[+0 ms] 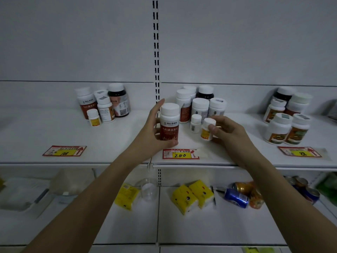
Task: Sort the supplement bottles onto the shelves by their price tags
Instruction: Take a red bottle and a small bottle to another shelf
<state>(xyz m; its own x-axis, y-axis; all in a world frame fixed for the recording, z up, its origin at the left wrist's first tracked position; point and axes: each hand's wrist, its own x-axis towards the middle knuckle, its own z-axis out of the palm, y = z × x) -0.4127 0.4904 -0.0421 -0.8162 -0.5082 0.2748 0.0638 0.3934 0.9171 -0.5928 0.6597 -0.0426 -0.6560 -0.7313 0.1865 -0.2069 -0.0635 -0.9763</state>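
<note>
My left hand (152, 130) grips a tall white bottle with a dark red label (169, 123), upright above the price tag marked 200 (180, 154). My right hand (226, 130) pinches a small white bottle with a yellow label (207, 129), held tilted just right of it. Behind them stands the middle group of bottles (199, 105). A left group of bottles (104, 105) stands behind the tag marked 108 (64, 151). A right group of bottles (288, 115) stands behind the third price tag (300, 152).
The white shelf (36, 136) has a slotted upright (156, 52) at its back. On the lower shelf lie yellow tissue packs (193, 196), a clear plastic cup (148, 189), drink cans (240, 194) and white bags (23, 190).
</note>
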